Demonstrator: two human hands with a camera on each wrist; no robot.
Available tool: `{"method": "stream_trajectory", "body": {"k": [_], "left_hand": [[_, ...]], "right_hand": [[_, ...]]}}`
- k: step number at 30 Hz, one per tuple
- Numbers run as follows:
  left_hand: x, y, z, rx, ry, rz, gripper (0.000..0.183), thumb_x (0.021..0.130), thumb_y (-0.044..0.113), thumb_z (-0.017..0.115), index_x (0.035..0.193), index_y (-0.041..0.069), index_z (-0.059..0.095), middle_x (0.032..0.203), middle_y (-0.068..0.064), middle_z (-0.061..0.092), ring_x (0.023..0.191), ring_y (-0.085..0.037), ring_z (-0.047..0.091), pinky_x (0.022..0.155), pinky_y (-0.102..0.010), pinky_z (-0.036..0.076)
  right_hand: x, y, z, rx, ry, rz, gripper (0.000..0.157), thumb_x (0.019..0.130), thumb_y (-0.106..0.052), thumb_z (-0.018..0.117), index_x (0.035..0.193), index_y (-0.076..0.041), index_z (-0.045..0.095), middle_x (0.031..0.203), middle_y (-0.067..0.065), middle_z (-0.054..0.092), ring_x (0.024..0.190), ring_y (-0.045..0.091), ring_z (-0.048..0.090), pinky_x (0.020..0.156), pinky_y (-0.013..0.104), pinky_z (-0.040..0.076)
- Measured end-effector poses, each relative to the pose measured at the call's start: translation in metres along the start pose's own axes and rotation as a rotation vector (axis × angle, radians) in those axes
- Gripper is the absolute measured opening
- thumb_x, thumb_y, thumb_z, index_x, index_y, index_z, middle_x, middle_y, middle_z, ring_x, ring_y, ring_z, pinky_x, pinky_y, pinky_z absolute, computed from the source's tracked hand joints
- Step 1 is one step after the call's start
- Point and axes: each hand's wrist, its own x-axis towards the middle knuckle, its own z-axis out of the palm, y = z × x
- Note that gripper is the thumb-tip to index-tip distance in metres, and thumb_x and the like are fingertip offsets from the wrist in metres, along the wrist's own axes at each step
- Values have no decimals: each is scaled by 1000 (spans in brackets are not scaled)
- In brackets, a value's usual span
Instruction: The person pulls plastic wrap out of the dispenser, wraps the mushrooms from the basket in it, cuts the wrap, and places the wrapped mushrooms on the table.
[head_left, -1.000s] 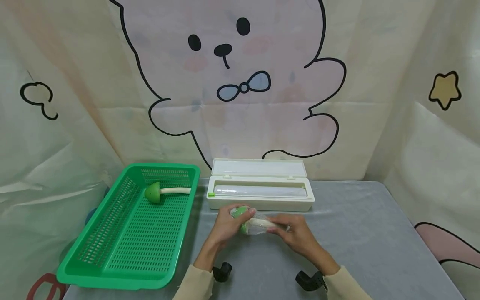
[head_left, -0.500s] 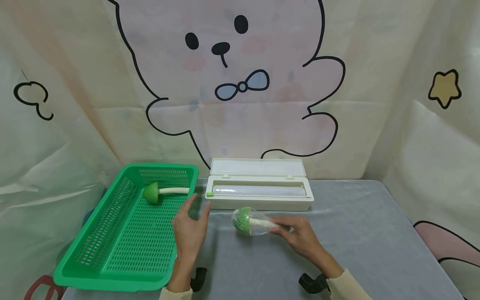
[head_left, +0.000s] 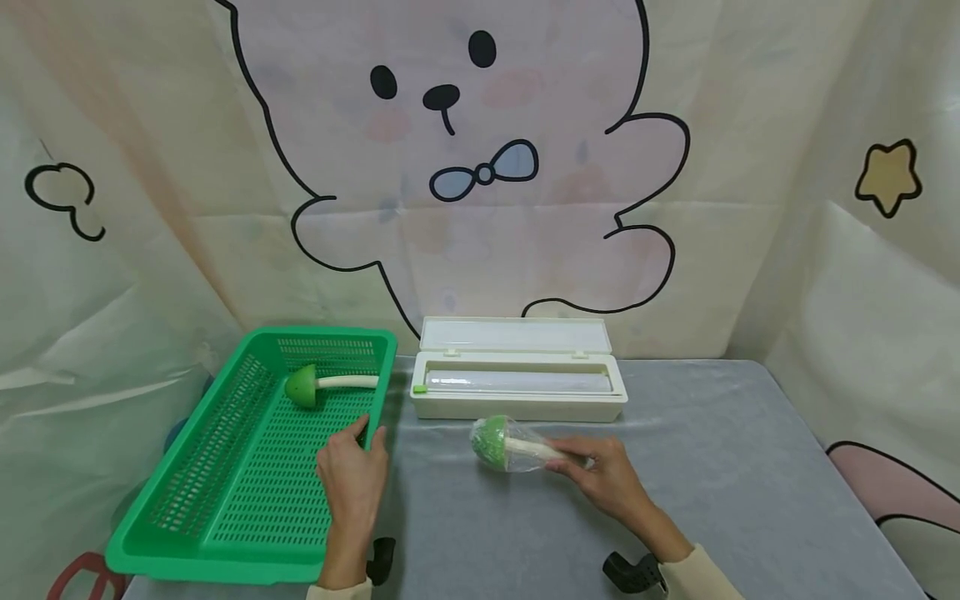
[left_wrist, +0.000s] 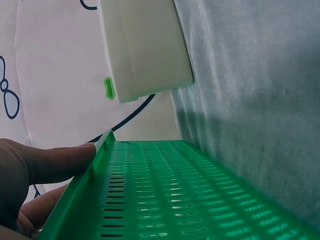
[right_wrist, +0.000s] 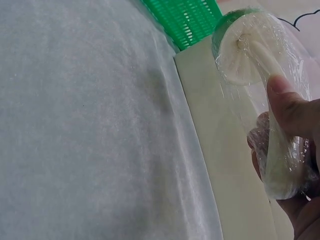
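Observation:
My right hand [head_left: 600, 471] holds a toy mushroom [head_left: 491, 442] with a green cap and white stem, wrapped in clear plastic film. In the right wrist view, thumb and fingers pinch the wrapped mushroom [right_wrist: 270, 55] by its stem. My left hand [head_left: 352, 475] is at the right rim of the green plastic basket [head_left: 123, 542], thumb on the outer side and fingers over the inside. The left wrist view shows that thumb [left_wrist: 65, 162] against the rim of the basket [left_wrist: 175, 195]. Inside the basket lies an unwrapped green-capped mushroom [head_left: 303, 386], its stem toward the right wall.
A white cling film dispenser [head_left: 517, 408] stands at the back of the table with its lid raised, film showing in its window and a green slider at its left end. Grey cloth [head_left: 697, 475] covers the table. A printed curtain [head_left: 450, 242] hangs behind.
My left hand has let go of the wrapped mushroom and moved left to the basket's rim. The mushroom stays in my right hand in nearly the same place.

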Motion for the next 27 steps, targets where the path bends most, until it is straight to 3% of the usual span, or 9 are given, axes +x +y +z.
{"method": "stream_trajectory", "body": {"k": [5, 10, 13, 15, 22, 25, 27], "left_hand": [[-1, -2, 0, -8, -2, -15, 33, 90, 3, 75, 119, -11, 70, 106, -33, 69, 87, -50, 66, 77, -63, 52], [-1, -3, -1, -8, 5, -17, 32, 90, 3, 75, 118, -10, 70, 105, -33, 69, 85, -50, 66, 75, -62, 52], [-1, -3, -1, -6, 7, -22, 32, 90, 4, 75, 119, -10, 70, 105, -33, 69, 85, -50, 66, 74, -62, 52], [-2, -3, -1, -5, 6, -24, 32, 90, 3, 75, 119, -10, 70, 106, -33, 69, 86, -50, 66, 75, -63, 52], [-1, -3, 0, -5, 11, -22, 32, 90, 3, 75, 119, -10, 70, 107, -33, 69, 88, -50, 66, 78, -64, 51], [-1, -3, 0, -10, 5, -25, 32, 90, 3, 75, 119, -10, 70, 108, -33, 69, 89, -50, 66, 80, -65, 50], [-1, -3, 1, -14, 2, -27, 33, 90, 3, 75, 120, -10, 69, 109, -33, 69, 91, -51, 66, 81, -65, 50]], "right_hand": [[-5, 0, -6, -24, 31, 2, 32, 72, -2, 88, 103, -6, 80, 95, 5, 78, 77, 7, 69, 63, 17, 52], [-12, 1, -26, -85, 69, 87, 31, 75, -1, 87, 105, -7, 80, 95, 7, 78, 69, 3, 63, 56, 19, 50], [-16, 5, -45, -118, 145, 125, 30, 75, 3, 86, 104, -3, 80, 90, 9, 77, 59, 1, 56, 48, 20, 45], [-19, 8, -60, -146, 213, 166, 30, 74, 6, 86, 103, -1, 80, 89, 3, 77, 57, 0, 55, 46, 20, 42], [-30, 25, -116, -243, 423, 435, 29, 81, 1, 84, 108, 7, 76, 83, -38, 61, 60, -7, 58, 44, 16, 39], [-38, 40, -138, -292, 495, 579, 34, 85, -8, 84, 113, 7, 73, 80, -42, 56, 62, -15, 55, 47, 12, 41], [-45, 52, -152, -336, 527, 671, 40, 86, -15, 84, 117, 6, 72, 87, -27, 67, 64, -21, 52, 49, 9, 42]]}}
